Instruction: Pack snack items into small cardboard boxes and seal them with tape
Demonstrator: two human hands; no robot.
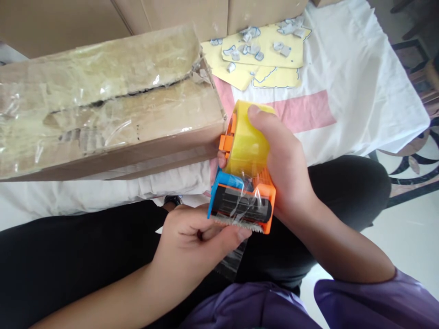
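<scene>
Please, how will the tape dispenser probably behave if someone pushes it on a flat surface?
The tape dispenser might slide rather than roll freely, its orange frame being angular. Its round yellow roll could turn. The thin hanging strip would probably fold easily.

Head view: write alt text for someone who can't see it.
A person's right hand holds a tape dispenser with a yellow roll; the left hand is at its toothed edge. A taped cardboard box lies at left, scrap-strewn yellow sheets beyond.

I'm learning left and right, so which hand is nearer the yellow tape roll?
The right hand: it's touching the yellow tape roll. The left hand is lower in the picture, by the dispenser's toothed edge.
</scene>
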